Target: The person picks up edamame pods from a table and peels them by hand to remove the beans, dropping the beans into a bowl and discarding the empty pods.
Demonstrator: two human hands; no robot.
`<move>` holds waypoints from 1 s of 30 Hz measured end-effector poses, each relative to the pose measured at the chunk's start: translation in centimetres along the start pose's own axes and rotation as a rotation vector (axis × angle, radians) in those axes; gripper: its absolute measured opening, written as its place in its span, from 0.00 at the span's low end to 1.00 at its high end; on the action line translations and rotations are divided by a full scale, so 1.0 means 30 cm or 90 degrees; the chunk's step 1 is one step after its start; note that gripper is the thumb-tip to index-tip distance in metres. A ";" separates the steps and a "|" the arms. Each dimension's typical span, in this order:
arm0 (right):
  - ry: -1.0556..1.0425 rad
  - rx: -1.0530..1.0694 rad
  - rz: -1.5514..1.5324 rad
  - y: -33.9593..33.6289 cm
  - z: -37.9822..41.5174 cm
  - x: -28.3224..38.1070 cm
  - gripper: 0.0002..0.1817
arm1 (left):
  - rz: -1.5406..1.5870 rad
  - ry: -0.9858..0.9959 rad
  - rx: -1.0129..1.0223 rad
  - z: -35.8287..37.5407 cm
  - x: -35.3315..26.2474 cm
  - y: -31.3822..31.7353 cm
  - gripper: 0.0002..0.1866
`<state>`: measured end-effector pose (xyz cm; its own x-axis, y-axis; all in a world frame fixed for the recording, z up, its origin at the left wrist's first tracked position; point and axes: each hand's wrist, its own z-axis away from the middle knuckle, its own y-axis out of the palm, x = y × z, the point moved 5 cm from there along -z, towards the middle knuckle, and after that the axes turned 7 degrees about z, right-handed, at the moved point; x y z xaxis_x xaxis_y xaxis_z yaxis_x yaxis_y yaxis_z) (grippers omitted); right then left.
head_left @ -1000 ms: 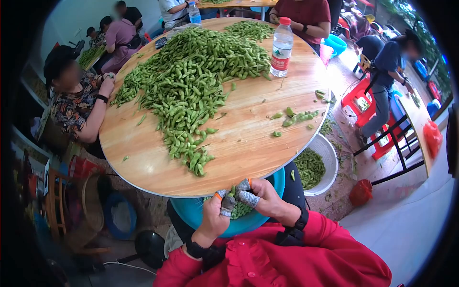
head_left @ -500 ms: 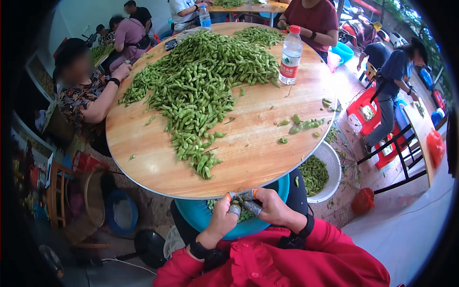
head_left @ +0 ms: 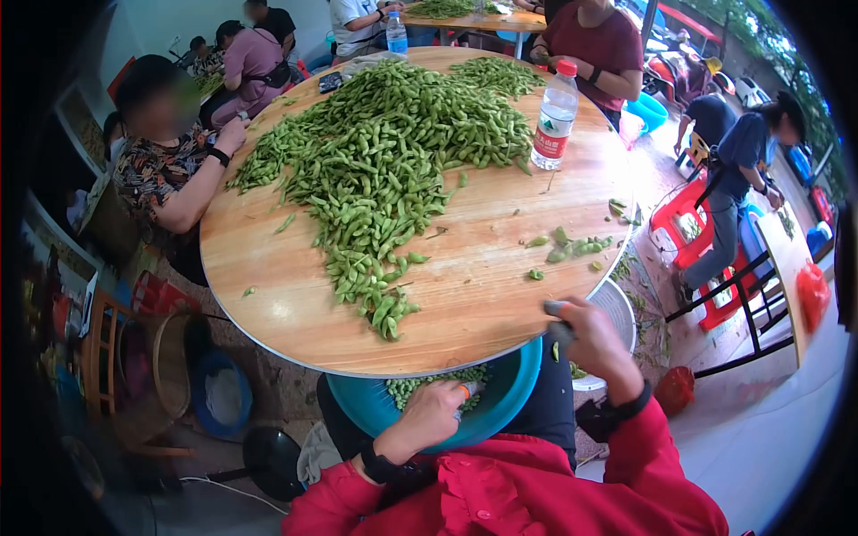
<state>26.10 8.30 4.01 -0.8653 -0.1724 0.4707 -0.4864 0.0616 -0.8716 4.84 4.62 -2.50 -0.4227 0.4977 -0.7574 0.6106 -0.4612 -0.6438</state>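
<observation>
My left hand (head_left: 433, 411) is over the teal basin (head_left: 514, 406) in my lap, fingers stretched toward the shelled green beans (head_left: 407, 390) inside. Its fingertips wear grey covers, one with an orange band, and stand apart with nothing visible between them. My right hand (head_left: 594, 339), smeared by motion, is off to the right by the table's edge. Grey covers show on its fingers too, and it overlaps the white basket (head_left: 628, 335) of green pods and husks below. In front of me, a large heap of green soybean pods (head_left: 402, 134) covers much of the round wooden table (head_left: 483, 268).
A red-capped water bottle (head_left: 554, 125) stands at the table's right, with loose pods (head_left: 576, 248) nearer me. One person (head_left: 170, 161) sits at the left edge; another in a dark red shirt (head_left: 594, 45) is at the far side. Red stools (head_left: 684, 219) are farther right.
My hands were together over the basin, fingers pinched around a pod. They have separated: the left has lowered toward the beans, and the right has moved right and up toward the basket.
</observation>
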 end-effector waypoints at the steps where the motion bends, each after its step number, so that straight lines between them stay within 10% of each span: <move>1: -0.016 0.046 -0.012 0.021 -0.049 0.077 0.11 | 0.005 0.003 -0.005 0.004 0.006 0.002 0.14; 11: -0.215 0.017 0.069 0.354 -0.446 0.307 0.09 | 0.054 -0.064 -0.055 0.077 0.014 -0.063 0.10; 18: -0.464 0.124 0.027 0.275 -0.235 0.285 0.11 | 0.205 -0.087 -0.291 0.068 -0.009 -0.201 0.08; 30: 0.113 -0.018 -0.456 0.155 0.040 0.006 0.09 | 0.013 -0.066 -0.282 -0.115 0.020 -0.227 0.12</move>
<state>23.84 7.39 -0.11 -0.3405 -0.0189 0.9401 -0.9402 0.0188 -0.3401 2.74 10.61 1.80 -0.4581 0.4052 -0.7912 0.8380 -0.0999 -0.5364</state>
